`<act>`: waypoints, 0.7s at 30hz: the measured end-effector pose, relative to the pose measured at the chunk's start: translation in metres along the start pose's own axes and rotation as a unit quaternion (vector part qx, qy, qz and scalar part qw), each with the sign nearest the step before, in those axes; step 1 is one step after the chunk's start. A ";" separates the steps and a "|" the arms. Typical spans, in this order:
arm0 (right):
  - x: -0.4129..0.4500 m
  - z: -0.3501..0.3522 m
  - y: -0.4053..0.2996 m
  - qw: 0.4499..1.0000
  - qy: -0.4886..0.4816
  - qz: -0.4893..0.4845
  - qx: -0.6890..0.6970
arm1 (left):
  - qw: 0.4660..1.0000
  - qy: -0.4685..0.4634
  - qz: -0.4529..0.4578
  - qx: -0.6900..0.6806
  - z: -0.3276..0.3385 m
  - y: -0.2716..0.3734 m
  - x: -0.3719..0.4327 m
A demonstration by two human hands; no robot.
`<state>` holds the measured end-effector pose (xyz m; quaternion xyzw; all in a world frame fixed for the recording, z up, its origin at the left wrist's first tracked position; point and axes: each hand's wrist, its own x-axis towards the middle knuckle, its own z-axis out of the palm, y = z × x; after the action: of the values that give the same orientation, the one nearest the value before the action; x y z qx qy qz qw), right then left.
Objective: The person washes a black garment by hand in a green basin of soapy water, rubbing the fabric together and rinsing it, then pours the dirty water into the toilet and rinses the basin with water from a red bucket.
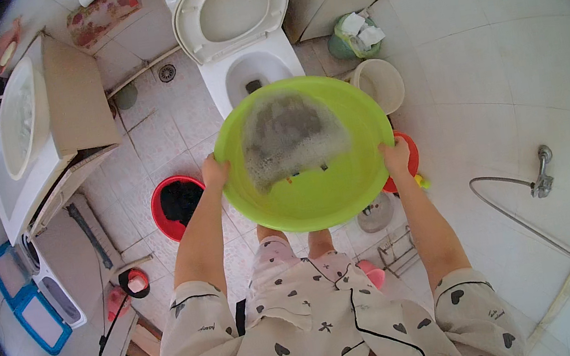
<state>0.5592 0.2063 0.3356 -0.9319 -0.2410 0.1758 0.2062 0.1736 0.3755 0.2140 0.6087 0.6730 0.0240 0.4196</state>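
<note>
A large lime-green plastic basin is held up in front of me by its rim. My left hand grips the left side and my right hand grips the right side. Grey, foamy water lies toward the basin's far side, with a few small dark and orange bits at its near edge. Just beyond the far rim is the open toilet bowl, which has something dark at its bottom. The toilet's lid and seat are raised.
A red basin with black cloth stands on the floor at left. On the right are a waste bin, a white bucket, a partly hidden red basin and a wire rack. A washbasin cabinet stands at left.
</note>
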 end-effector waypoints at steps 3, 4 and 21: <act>0.006 0.002 -0.003 1.000 0.002 0.021 -0.001 | 1.000 0.021 -0.001 0.010 0.004 -0.001 0.004; 0.006 0.002 -0.010 1.000 -0.001 0.028 -0.004 | 0.999 0.039 0.000 0.027 0.004 -0.003 0.007; 0.049 0.016 -0.012 0.999 -0.011 0.047 0.005 | 0.997 -0.058 -0.042 0.009 -0.014 0.011 0.021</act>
<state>0.5888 0.2461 0.3165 -0.9393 -0.1981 0.1966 0.1994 0.1762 0.4028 0.2184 0.5841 0.6726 -0.0343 0.4530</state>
